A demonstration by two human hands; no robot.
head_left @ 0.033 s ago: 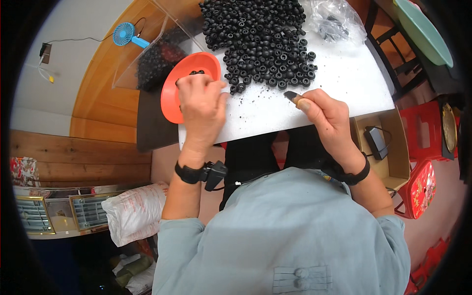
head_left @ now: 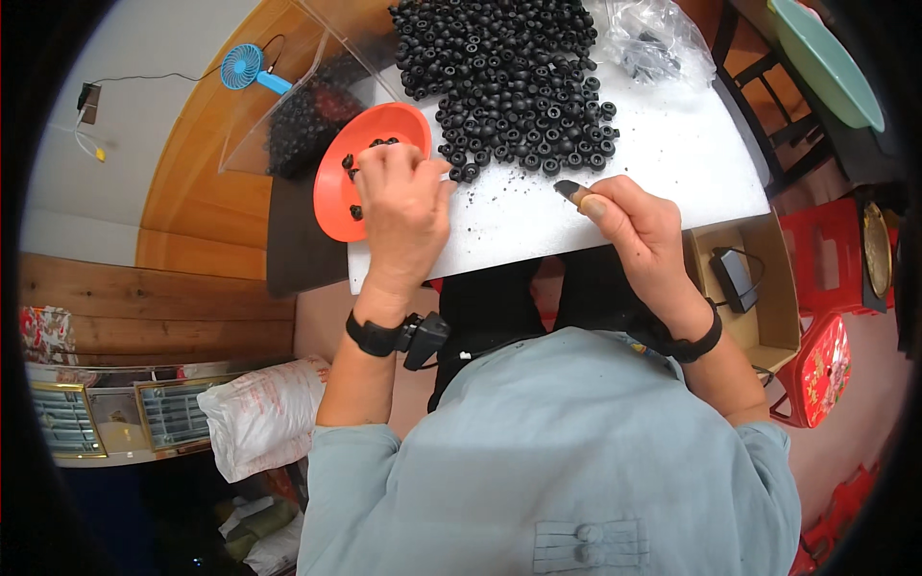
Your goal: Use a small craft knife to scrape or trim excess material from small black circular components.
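Observation:
My left hand [head_left: 405,206] is over the near right rim of the orange bowl [head_left: 331,197], its fingers loosely bent and apart. Its thumb side reaches toward the lower left corner of a heap of small black rounded parts [head_left: 519,91], many with a ringed hole. I see nothing held in it, though its fingertips are partly hidden. Several dark pieces [head_left: 356,212] lie inside the bowl. My right hand [head_left: 636,226] is closed on a small dark-bladed tool [head_left: 569,187], whose tip points left, just below the heap's near edge.
The heap rests on a white foam board [head_left: 672,173] dotted with black crumbs. A clear plastic bag [head_left: 663,48] lies at the back right. Behind the bowl stands a clear bin [head_left: 317,115] of dark pieces. A cardboard box [head_left: 773,326] sits low at right.
My left hand has shifted slightly right, out of the orange bowl's middle toward the heap, uncovering more dark pieces in the bowl. My right hand and its tool stay in place.

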